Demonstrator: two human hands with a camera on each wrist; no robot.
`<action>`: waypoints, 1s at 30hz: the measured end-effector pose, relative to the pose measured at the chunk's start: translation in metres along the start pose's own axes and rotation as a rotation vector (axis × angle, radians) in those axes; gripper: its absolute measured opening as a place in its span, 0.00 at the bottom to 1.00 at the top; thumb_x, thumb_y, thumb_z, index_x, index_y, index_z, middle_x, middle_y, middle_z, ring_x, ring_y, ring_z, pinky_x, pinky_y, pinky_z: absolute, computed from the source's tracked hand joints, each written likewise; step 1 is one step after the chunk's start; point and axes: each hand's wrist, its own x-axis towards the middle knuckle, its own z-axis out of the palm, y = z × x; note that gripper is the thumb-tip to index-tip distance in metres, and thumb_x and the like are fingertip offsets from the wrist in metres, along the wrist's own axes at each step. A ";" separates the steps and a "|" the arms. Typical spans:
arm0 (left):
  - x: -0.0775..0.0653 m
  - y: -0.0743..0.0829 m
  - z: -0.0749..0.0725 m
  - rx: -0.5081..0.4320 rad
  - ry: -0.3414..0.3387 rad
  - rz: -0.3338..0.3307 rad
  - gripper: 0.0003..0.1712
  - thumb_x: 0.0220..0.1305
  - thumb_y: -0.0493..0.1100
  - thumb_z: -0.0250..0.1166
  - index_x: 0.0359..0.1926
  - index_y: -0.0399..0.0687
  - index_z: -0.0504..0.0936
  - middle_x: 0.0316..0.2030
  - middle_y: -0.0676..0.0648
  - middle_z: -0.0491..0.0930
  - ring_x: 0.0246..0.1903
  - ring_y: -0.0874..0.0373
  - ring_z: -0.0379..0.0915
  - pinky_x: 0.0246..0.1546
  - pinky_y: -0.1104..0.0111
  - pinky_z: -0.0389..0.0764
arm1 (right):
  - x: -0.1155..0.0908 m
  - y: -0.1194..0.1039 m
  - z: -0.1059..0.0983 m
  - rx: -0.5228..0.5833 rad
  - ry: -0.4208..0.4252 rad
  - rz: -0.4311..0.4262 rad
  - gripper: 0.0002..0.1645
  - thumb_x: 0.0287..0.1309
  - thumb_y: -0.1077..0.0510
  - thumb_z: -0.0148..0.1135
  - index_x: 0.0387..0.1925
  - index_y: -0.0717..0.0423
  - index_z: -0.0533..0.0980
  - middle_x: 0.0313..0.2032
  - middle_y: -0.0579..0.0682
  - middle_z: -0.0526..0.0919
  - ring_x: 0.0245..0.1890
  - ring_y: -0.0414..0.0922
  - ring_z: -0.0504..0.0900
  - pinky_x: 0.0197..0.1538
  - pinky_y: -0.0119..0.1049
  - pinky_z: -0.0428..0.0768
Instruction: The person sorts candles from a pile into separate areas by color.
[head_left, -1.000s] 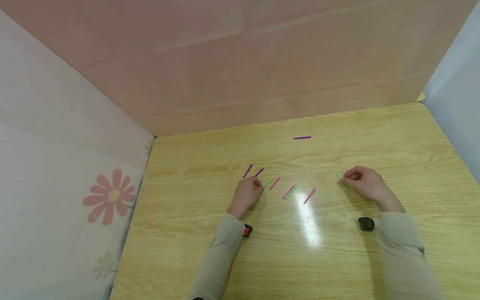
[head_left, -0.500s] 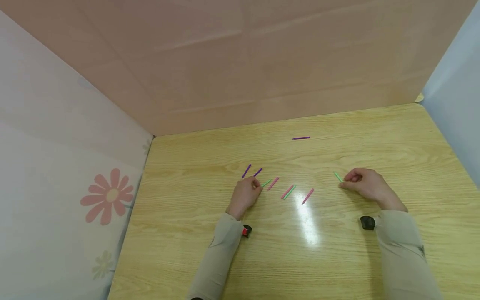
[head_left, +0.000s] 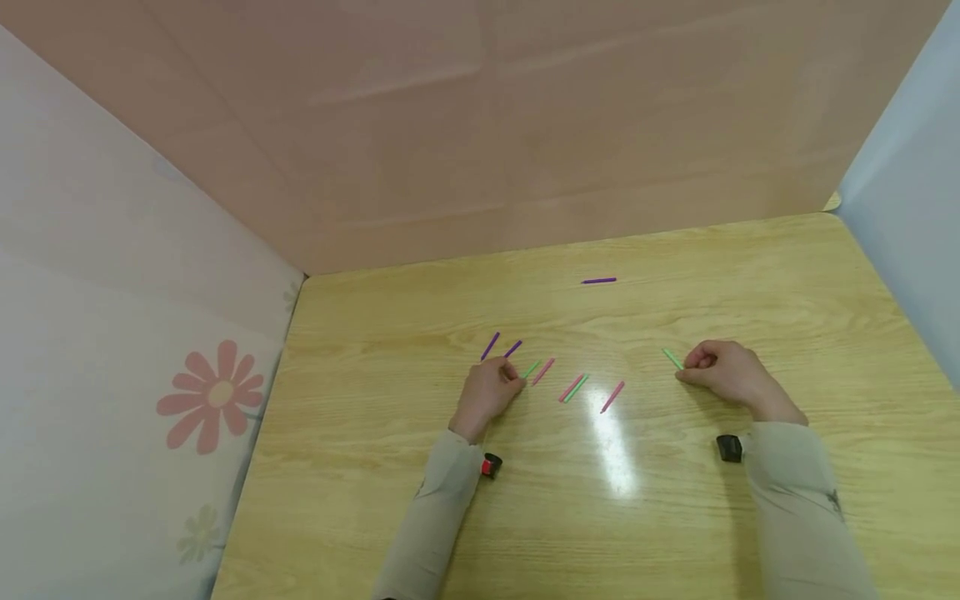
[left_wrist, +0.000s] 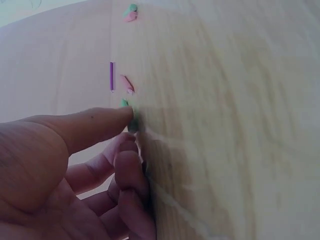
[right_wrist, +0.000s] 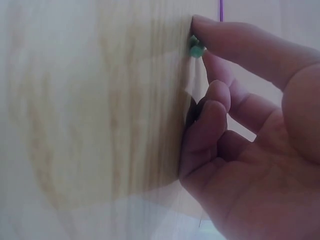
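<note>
In the head view, my left hand (head_left: 489, 392) pinches the near end of a thin green stick (head_left: 532, 367) between thumb and index finger, low over the table. Two purple sticks (head_left: 490, 346) lie just beyond its knuckles, and a pink stick (head_left: 543, 372) lies to its right. Farther right, my right hand (head_left: 731, 375) pinches the near end of another green stick (head_left: 671, 357), which points away to the left. In the right wrist view, the end of that green stick (right_wrist: 196, 51) shows under the thumb, with the other fingers curled beside the tabletop.
Between the hands, a pink and a green stick (head_left: 577, 389) lie side by side, and a lone pink stick (head_left: 612, 397) is near them. One purple stick (head_left: 599, 281) lies toward the back of the wooden table (head_left: 375, 350). A brown panel (head_left: 480, 150) rises behind it.
My right fingers have slid to the near end of their green stick, whose lower tip showed below the thumb before. The left hand has stayed in place. The head view has shifted slightly.
</note>
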 end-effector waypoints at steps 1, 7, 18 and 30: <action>0.000 0.000 0.000 -0.013 -0.007 -0.008 0.08 0.60 0.44 0.67 0.33 0.44 0.80 0.23 0.51 0.78 0.20 0.62 0.67 0.21 0.72 0.68 | 0.000 0.000 0.000 -0.001 0.000 0.000 0.17 0.58 0.50 0.65 0.35 0.62 0.77 0.30 0.49 0.77 0.29 0.44 0.70 0.34 0.35 0.67; 0.002 -0.004 -0.007 -0.038 0.027 0.017 0.08 0.60 0.45 0.67 0.34 0.44 0.81 0.29 0.47 0.82 0.25 0.59 0.73 0.27 0.69 0.73 | 0.001 -0.001 0.002 -0.007 0.010 0.004 0.16 0.57 0.50 0.65 0.35 0.60 0.77 0.30 0.49 0.77 0.30 0.44 0.71 0.34 0.35 0.67; 0.006 -0.012 -0.017 -0.088 0.153 0.017 0.12 0.59 0.42 0.64 0.42 0.41 0.81 0.22 0.50 0.75 0.21 0.61 0.65 0.21 0.71 0.65 | 0.001 -0.006 -0.001 -0.015 0.005 0.016 0.16 0.56 0.50 0.65 0.34 0.61 0.77 0.29 0.49 0.77 0.30 0.44 0.70 0.34 0.35 0.67; 0.013 -0.010 -0.016 -0.043 0.169 -0.001 0.12 0.60 0.40 0.64 0.44 0.40 0.79 0.26 0.46 0.79 0.22 0.59 0.68 0.22 0.71 0.67 | 0.002 -0.007 -0.001 -0.008 -0.004 0.024 0.16 0.57 0.50 0.65 0.35 0.61 0.76 0.29 0.49 0.76 0.30 0.44 0.70 0.34 0.35 0.67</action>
